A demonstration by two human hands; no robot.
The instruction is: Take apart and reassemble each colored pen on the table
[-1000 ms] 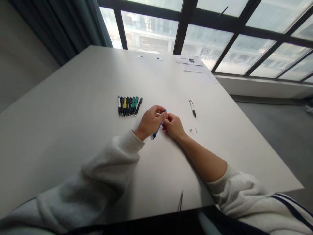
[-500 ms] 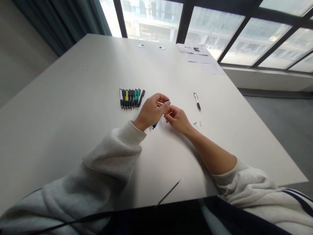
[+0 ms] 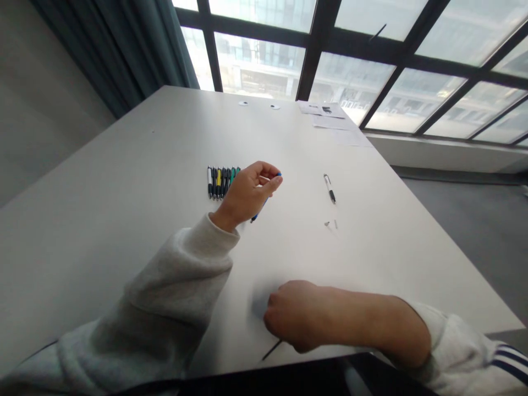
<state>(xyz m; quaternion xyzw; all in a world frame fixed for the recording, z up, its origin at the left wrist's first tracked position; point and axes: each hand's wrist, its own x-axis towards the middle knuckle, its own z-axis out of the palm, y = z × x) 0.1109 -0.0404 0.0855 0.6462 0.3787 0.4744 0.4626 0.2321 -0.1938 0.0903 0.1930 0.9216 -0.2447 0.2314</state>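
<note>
My left hand point(image 3: 249, 190) is closed around a blue pen point(image 3: 259, 212) above the middle of the table. The pen's dark end sticks out below the palm, and a bit of blue shows at the thumb and fingertip. Near the table's front edge, my right hand point(image 3: 295, 316) is closed over a thin dark pen refill point(image 3: 272, 350). Only the refill's rear part shows; its other end and my right fingertips are hidden under the hand.
Several pens point(image 3: 218, 182) stand in a row left of centre, partly behind my left hand. A white-and-black pen point(image 3: 329, 188) lies on the right, with a small cone-shaped tip point(image 3: 327, 224) and a small clear piece point(image 3: 335, 224) below it. Papers point(image 3: 325, 113) lie at the back.
My right hand has left my left hand and come back toward me, down onto the refill. The left hand keeps the blue pen. The view has tilted up slightly.
</note>
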